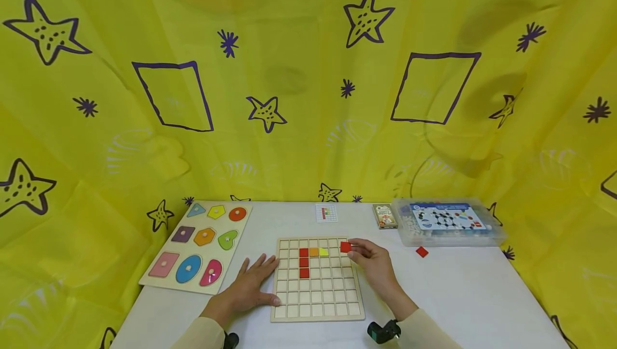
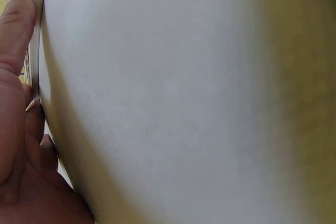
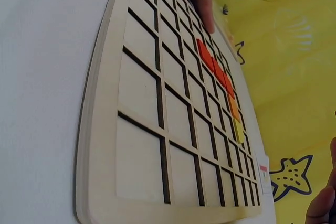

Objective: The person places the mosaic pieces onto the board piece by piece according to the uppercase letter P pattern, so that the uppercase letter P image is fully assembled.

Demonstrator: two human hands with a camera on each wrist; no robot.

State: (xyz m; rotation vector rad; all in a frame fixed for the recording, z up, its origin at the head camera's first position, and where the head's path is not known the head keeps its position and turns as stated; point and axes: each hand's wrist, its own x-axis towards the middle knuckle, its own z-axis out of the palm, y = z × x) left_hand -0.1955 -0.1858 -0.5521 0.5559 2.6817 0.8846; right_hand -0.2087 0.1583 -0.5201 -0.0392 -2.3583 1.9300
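My right hand [image 1: 375, 264] pinches a red square tile [image 1: 345, 247] between thumb and fingers, over the upper right corner of a wooden grid board [image 1: 318, 318]. On the board, red tiles [image 1: 303, 263] stand in a short column. An orange tile [image 1: 314, 252] and a yellow tile [image 1: 323, 252] continue the row to the right from its top. With fingers spread, my left hand [image 1: 250, 286] rests at the board's left edge, the thumb near its lower left. In the right wrist view, only part of the right hand [image 3: 321, 203] shows at the right border.
A shape puzzle board [image 1: 207, 253] with knobbed pieces lies at the left. Behind the grid stands a small patterned card [image 1: 326, 213]. To the right are a small box [image 1: 384, 216], a clear plastic case [image 1: 408, 239] and a loose red tile [image 1: 422, 252]. A yellow curtain [image 1: 299, 156] encloses the table.
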